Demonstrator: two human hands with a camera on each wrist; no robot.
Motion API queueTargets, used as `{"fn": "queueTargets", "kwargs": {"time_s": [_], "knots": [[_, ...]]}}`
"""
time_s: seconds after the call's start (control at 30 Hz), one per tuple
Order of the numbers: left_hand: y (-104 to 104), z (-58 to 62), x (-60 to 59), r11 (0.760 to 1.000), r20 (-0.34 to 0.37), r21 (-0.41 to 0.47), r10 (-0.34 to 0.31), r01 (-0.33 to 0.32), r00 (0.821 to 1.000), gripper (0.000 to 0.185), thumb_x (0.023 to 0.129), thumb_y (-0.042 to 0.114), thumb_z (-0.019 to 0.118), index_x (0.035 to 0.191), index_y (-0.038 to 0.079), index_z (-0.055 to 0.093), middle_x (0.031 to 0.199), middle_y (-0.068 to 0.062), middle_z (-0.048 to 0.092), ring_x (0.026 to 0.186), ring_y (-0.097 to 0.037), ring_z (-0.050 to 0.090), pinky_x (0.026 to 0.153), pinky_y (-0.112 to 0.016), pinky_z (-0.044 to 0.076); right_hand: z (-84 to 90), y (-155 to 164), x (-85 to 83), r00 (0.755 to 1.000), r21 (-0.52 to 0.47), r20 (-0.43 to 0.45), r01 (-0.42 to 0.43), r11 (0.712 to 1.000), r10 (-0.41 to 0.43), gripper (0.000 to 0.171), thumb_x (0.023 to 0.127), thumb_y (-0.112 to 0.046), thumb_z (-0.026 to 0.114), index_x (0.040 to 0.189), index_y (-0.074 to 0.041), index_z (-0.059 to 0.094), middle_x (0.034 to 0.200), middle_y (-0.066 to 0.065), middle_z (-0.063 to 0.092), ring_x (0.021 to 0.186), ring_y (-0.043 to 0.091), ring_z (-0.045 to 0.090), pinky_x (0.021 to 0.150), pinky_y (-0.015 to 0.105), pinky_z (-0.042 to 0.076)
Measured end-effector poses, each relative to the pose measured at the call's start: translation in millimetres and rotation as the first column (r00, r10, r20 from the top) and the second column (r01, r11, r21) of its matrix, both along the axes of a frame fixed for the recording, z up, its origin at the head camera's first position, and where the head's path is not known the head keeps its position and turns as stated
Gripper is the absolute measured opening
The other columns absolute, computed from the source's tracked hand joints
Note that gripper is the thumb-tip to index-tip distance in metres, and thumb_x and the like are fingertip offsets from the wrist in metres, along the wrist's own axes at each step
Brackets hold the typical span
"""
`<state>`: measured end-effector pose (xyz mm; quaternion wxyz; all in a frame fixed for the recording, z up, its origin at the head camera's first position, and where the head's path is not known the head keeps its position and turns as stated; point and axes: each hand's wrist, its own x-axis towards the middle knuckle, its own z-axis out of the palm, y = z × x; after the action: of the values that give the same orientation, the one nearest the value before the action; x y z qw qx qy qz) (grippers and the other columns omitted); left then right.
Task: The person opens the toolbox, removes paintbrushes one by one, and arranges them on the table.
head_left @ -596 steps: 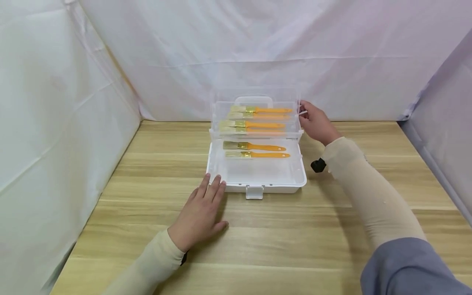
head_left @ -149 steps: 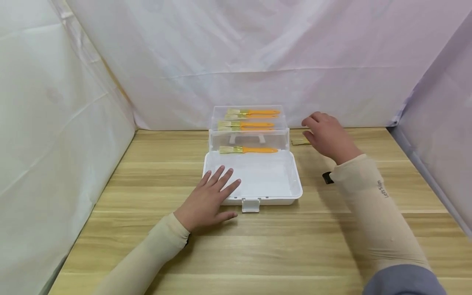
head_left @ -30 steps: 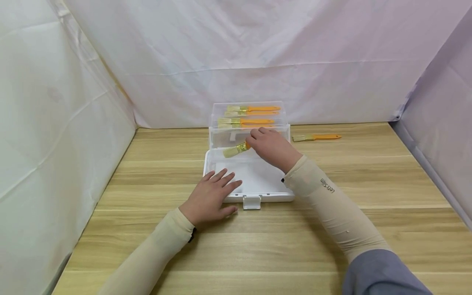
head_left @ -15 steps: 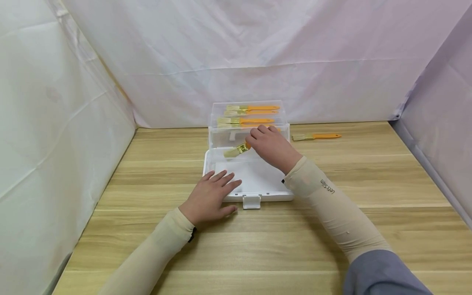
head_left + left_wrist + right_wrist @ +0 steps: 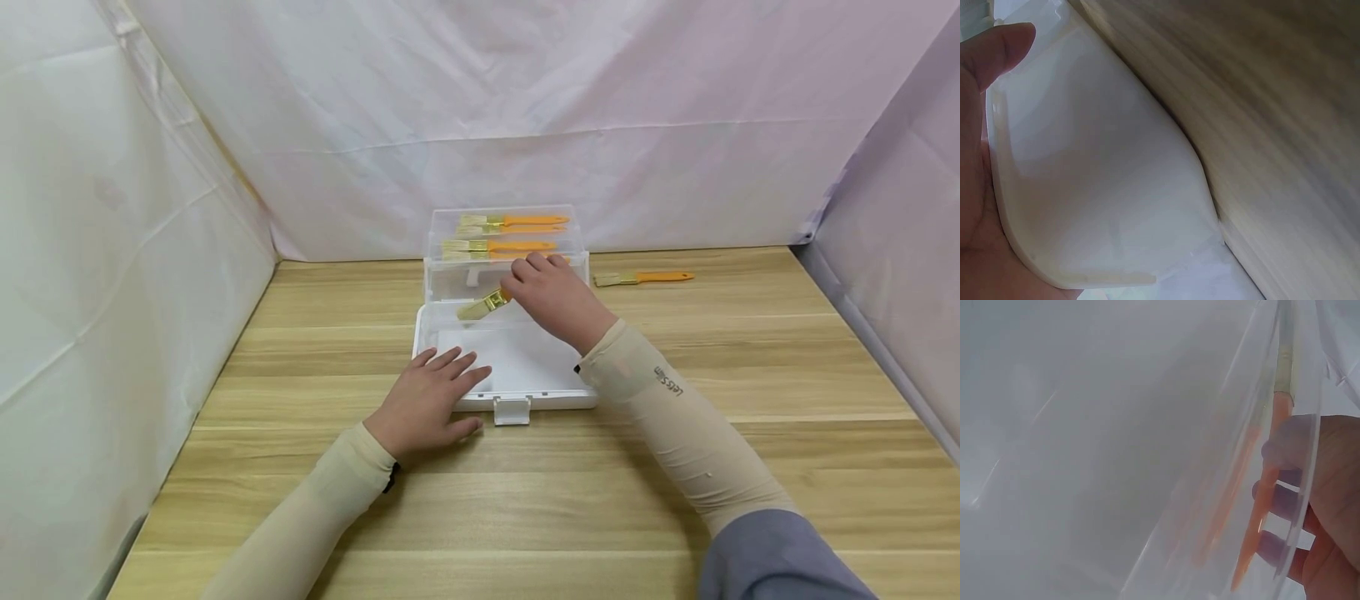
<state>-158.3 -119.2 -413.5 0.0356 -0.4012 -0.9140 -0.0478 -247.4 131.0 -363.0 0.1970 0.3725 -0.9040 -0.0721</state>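
Note:
A white storage box (image 5: 517, 398) with clear fold-out tiers (image 5: 450, 283) stands open mid-table. My right hand (image 5: 553, 296) grips the orange handle of a paintbrush (image 5: 482, 305) at the back of the box's bottom compartment, bristles pointing left and tilted down. The right wrist view shows my fingers (image 5: 1285, 506) curled round the orange handle (image 5: 1263, 506) behind clear plastic. My left hand (image 5: 431, 398) rests flat on the box's front left corner, fingers spread; the white rim (image 5: 1104, 187) fills the left wrist view. Other orange brushes lie in the upper tiers (image 5: 498, 247) (image 5: 513, 222).
One more orange paintbrush (image 5: 643, 277) lies on the wooden table (image 5: 675, 467) to the right of the box. White cloth walls (image 5: 112, 250) close in the left, back and right sides. A latch (image 5: 512, 410) hangs at the box's front.
The right hand went from the table at the right, where it left a brush, to the brush in the bottom compartment. In the last second it has lifted that brush slightly. The left hand stays put.

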Motion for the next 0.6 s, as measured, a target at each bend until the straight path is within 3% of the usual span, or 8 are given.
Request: {"fn": "queueTargets", "kwargs": {"time_s": [0.37, 0.6], "knots": [[-0.1, 0.2, 0.3, 1.000, 0.001, 0.008, -0.003, 0.003, 1.000, 0.072, 0.089, 0.062, 0.060, 0.146, 0.021, 0.051, 0.145, -0.009, 0.053, 0.139, -0.031, 0.041, 0.112, -0.053, 0.028, 12.8, 8.7, 4.4, 1.000, -0.096, -0.001, -0.011, 0.995, 0.011, 0.019, 0.091, 0.000, 0.070, 0.106, -0.009, 0.061, 0.102, 0.008, 0.056, 0.102, 0.031, 0.053, 0.092, 0.048, 0.045], [-0.4, -1.2, -0.1, 1.000, 0.008, -0.008, 0.009, -0.009, 1.000, 0.080, 0.089, 0.073, 0.050, 0.152, 0.023, 0.043, 0.154, -0.009, 0.042, 0.145, -0.031, 0.032, 0.115, -0.054, 0.023, 23.6, 16.5, 10.7, 1.000, -0.152, 0.001, 0.009, 0.988, -0.009, 0.017, 0.091, 0.003, 0.068, 0.105, -0.006, 0.062, 0.106, 0.011, 0.058, 0.103, 0.032, 0.053, 0.094, 0.049, 0.046]]}}
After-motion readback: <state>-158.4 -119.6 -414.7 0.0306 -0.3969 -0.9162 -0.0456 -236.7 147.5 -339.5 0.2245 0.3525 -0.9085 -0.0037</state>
